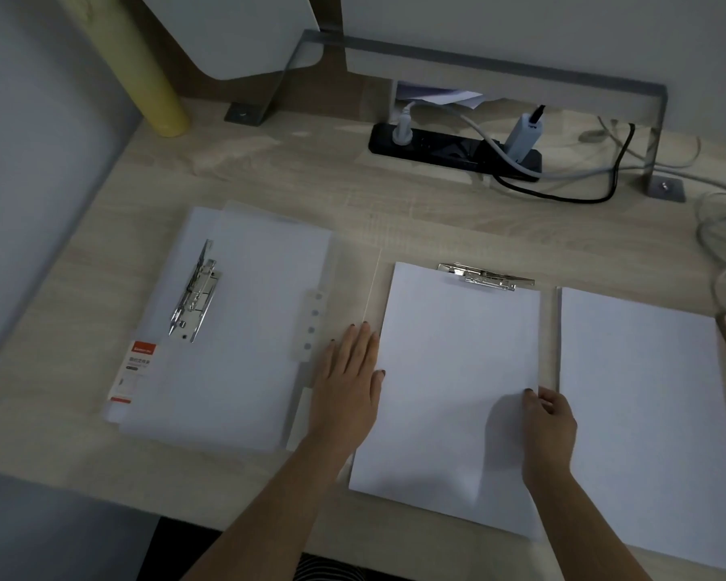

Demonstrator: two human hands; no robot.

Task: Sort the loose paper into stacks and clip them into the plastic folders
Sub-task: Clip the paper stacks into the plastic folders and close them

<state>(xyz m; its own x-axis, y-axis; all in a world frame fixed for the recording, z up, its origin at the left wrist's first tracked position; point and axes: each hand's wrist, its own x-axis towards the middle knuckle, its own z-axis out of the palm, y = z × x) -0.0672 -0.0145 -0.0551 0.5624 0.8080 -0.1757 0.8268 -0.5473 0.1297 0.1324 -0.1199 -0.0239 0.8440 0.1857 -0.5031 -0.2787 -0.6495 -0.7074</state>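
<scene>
Resting flat with straight fingers, the left hand lies against the left edge of a paper stack, while the right hand pinches that stack's right edge. The stack's top sits at the metal clip of an open folder. A second folder lies left on the surface and a loose pile lies right.

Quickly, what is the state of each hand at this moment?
Left hand: open, flat beside the paper stack.
Right hand: pinches that stack's right edge.
</scene>
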